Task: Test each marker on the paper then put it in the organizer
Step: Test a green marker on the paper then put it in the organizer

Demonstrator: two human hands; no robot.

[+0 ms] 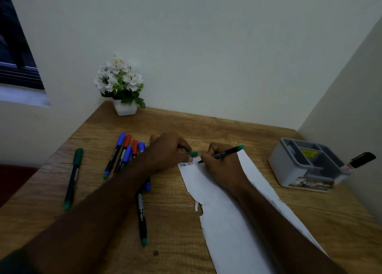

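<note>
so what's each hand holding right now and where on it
The right hand grips a green marker low on its barrel, near the tip. The left hand pinches its green cap.

Markers (122,153) left of paper (227,222); organizer (289,166) right; plant (124,91) behind markers.

left arm (99,207): I see it bare from wrist up, dark green sleeve edge (12,261) at bottom corner
right arm (275,218): I see it bare, no sleeve showing
hands: no rings, no watch

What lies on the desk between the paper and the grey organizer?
Nothing in the head view: bare wood separates the paper from the organizer. The right hand writes on the paper's far end.
</note>
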